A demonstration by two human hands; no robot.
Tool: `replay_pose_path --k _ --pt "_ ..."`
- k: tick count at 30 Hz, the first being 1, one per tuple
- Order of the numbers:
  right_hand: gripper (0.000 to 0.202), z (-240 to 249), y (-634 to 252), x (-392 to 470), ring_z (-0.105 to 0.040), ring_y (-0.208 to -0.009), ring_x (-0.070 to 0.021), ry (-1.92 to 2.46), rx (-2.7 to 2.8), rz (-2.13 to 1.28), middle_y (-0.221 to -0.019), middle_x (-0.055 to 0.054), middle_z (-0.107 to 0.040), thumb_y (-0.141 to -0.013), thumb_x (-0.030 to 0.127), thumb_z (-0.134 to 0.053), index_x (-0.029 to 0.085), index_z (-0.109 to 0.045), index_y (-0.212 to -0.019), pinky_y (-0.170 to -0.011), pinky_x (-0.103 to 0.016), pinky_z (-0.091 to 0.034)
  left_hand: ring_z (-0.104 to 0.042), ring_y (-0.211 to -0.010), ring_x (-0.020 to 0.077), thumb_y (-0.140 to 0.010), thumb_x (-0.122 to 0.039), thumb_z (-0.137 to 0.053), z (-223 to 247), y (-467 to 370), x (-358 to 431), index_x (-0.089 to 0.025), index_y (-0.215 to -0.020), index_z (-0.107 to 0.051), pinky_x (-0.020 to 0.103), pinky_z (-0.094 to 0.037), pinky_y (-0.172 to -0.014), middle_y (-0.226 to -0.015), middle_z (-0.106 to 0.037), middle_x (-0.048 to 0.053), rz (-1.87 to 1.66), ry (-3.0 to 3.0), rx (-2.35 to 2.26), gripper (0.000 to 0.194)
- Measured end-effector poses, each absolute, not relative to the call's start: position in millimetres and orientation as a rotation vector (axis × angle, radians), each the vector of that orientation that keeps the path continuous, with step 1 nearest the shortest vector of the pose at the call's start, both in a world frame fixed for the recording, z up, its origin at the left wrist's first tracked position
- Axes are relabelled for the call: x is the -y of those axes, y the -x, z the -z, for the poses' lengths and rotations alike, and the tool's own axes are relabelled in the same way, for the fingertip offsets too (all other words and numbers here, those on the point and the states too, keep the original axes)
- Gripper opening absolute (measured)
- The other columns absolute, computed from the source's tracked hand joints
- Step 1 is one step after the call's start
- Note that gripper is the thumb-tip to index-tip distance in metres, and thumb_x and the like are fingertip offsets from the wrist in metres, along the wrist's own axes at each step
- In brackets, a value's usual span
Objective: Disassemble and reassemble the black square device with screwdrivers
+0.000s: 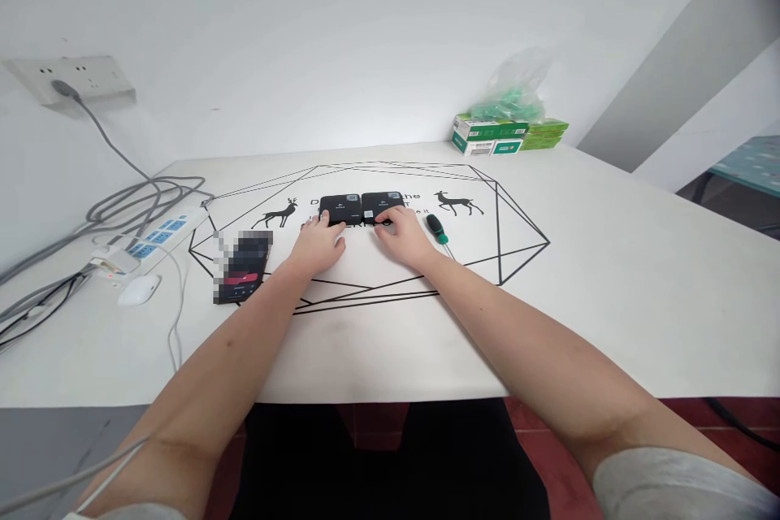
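Two flat black box-shaped devices lie side by side on the table, a left black box (340,206) and a right black box (383,201), each with a small label on top. My left hand (318,244) reaches the front edge of the left box, fingers stretched out onto it and thumb apart. At the front edge of the right box, my right hand (400,236) rests with its fingers loosely bent and apart, touching the box. Just right of that hand lies a screwdriver (436,227) with a black and green handle; its shaft points toward me.
A smartphone (244,266) lies left of my left forearm. Farther left are a power strip (162,236), a white earbud case (140,290) and looped grey cables (164,193). Green and white boxes (491,134) with a plastic bag stand at the back right. The white table (609,301) carries a printed deer pattern.
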State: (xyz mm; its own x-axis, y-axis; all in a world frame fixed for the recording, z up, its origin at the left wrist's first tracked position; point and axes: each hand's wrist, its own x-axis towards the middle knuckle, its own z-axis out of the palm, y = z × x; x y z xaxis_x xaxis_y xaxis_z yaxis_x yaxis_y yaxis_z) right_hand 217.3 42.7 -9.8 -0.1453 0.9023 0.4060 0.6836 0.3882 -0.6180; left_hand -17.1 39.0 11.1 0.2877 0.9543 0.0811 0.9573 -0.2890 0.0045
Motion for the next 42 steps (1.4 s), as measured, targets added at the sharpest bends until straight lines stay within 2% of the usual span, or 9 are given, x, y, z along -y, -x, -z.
replay_pose_path --k 13,17,19,22,24,28,33,39,42 --pt "0.024 13 -220 -46 -0.06 -0.135 -0.0349 1.465 1.914 -0.361 -0.13 -0.015 -0.073 -0.097 0.028 -0.063 0.021 -0.075 -0.117 -0.123 -0.051 -0.046 -0.041 -0.166 0.04 -0.112 -0.036 -0.049 -8 21 -46 -0.019 -0.162 -0.061 0.059 -0.024 -0.138 -0.182 -0.039 0.02 0.116 2.52 1.841 0.054" --pt "0.036 12 -219 -43 -0.057 -0.142 -0.0376 1.541 1.951 -0.318 -0.141 -0.019 -0.07 -0.098 0.028 -0.061 0.018 -0.074 -0.13 -0.125 -0.053 -0.046 -0.039 -0.167 0.0403 -0.111 -0.035 -0.05 -6 18 -46 -0.015 -0.158 -0.062 0.063 -0.024 -0.138 -0.18 -0.041 0.023 0.146 2.501 1.848 0.052" --pt "0.049 14 -216 -41 -0.051 -0.153 -0.0402 1.6 1.987 -0.29 -0.158 -0.021 -0.063 -0.099 0.027 -0.059 0.016 -0.068 -0.146 -0.129 -0.057 -0.042 -0.038 -0.168 0.0397 -0.11 -0.035 -0.05 -5 17 -45 -0.015 -0.161 -0.058 0.063 -0.023 -0.138 -0.181 -0.04 0.022 0.154 2.481 1.854 0.055" --pt "0.067 17 -210 -39 -0.032 -0.17 -0.0426 1.68 2.062 -0.259 -0.181 -0.019 -0.043 -0.103 0.033 -0.058 0.021 -0.05 -0.168 -0.136 -0.067 -0.03 -0.034 -0.17 0.0401 -0.111 -0.036 -0.048 -6 14 -42 -0.014 -0.173 -0.043 0.063 -0.022 -0.138 -0.183 -0.035 0.023 0.158 2.465 1.88 0.066" --pt "0.071 18 -206 -39 -0.023 -0.175 -0.0432 1.717 2.1 -0.275 -0.186 -0.016 -0.034 -0.106 0.041 -0.055 0.024 -0.042 -0.173 -0.138 -0.07 -0.024 -0.032 -0.17 0.0435 -0.113 -0.04 -0.047 -7 13 -40 -0.016 -0.178 -0.037 0.067 -0.02 -0.137 -0.184 -0.031 0.024 0.136 2.453 1.918 0.07" --pt "0.078 17 -202 -41 -0.013 -0.177 -0.0482 1.801 2.055 -0.287 -0.191 -0.017 -0.02 -0.107 0.052 -0.054 0.026 -0.033 -0.178 -0.137 -0.073 -0.021 -0.033 -0.168 0.0477 -0.113 -0.049 -0.047 -7 12 -40 -0.018 -0.175 -0.042 0.076 -0.012 -0.135 -0.182 -0.035 0.026 0.128 2.355 1.992 0.07" --pt "0.082 15 -204 -50 -0.028 -0.172 -0.0508 1.88 1.983 -0.319 -0.189 -0.022 -0.025 -0.105 0.054 -0.055 0.023 -0.032 -0.178 -0.135 -0.072 -0.028 -0.037 -0.166 0.0422 -0.111 -0.046 -0.048 -4 18 -45 -0.017 -0.172 -0.046 0.074 -0.013 -0.136 -0.174 -0.049 0.024 0.195 2.369 2.009 0.067" --pt "0.078 17 -208 -62 -0.035 -0.169 -0.0507 1.856 2.0 -0.328 -0.188 -0.021 -0.027 -0.105 0.058 -0.054 0.021 -0.043 -0.173 -0.136 -0.068 -0.027 -0.031 -0.171 0.0392 -0.109 -0.046 -0.053 -4 24 -51 -0.019 -0.169 -0.047 0.071 -0.011 -0.138 -0.179 -0.044 0.021 0.241 2.453 2.02 0.066" --pt "0.074 17 -209 -66 -0.036 -0.168 -0.0478 1.828 2.015 -0.313 -0.186 -0.022 -0.031 -0.104 0.051 -0.055 0.019 -0.046 -0.171 -0.136 -0.066 -0.029 -0.031 -0.171 0.0379 -0.108 -0.045 -0.054 -6 26 -52 -0.019 -0.166 -0.05 0.072 -0.011 -0.138 -0.176 -0.047 0.021 0.25 2.484 2.035 0.063"
